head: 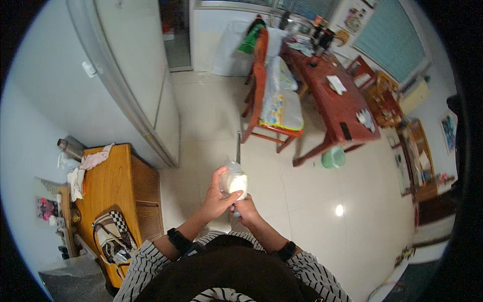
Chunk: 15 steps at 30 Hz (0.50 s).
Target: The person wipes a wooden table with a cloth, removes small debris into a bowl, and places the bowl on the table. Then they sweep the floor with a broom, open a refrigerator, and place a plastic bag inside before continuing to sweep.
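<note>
In front of my body, my left hand (219, 198) holds a white item in a clear plastic bag (237, 182), its thumb across the lower end. Just to the right and below, my right hand (246, 210) grips the handle of a long, thin metal tool (238, 149) that points away from me beneath the bag. What kind of tool it is, I cannot tell. The two hands are close together, and the tool's middle is partly hidden by the bag. Black bands circle both forearms.
At the left a wooden cabinet (113, 166) bears a patterned bag (115, 236), cloths and a metal flask (70, 149). Ahead stand wooden chairs (259, 102) with covered seats, beside a red wooden table (320, 90). A green bin (333, 157) is at the table's near end. A tall pale refrigerator (132, 56) rises ahead left.
</note>
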Tool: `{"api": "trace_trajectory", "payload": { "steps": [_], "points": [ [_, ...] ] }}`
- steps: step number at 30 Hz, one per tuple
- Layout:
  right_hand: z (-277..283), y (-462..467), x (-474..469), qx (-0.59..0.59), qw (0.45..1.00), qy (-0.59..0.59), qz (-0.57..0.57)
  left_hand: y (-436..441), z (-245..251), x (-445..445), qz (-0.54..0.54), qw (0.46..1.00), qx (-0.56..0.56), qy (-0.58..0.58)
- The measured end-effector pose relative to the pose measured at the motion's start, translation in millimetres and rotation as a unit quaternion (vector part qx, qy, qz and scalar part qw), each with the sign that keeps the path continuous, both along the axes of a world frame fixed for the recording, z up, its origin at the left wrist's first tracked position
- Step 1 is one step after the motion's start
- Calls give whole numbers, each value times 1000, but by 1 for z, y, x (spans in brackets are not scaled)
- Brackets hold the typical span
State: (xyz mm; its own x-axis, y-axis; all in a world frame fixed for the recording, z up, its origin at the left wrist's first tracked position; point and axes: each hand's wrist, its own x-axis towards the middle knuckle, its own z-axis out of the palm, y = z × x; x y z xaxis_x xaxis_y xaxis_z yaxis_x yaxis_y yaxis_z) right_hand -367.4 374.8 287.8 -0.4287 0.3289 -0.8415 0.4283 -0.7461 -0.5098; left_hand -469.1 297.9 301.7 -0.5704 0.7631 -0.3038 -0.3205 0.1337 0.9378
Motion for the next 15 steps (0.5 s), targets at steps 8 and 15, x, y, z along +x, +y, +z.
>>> {"api": "trace_trajectory", "payload": {
  "steps": [8, 15],
  "points": [
    [-16, 132, -93, -28, 986, 98, 135, 81, -24, -114, 229, 971, -24, 65],
    [-30, 159, -191, -36, 964, 186, 187, 1, -9, -262, 320, 907, -179, 209]
  ]
}}
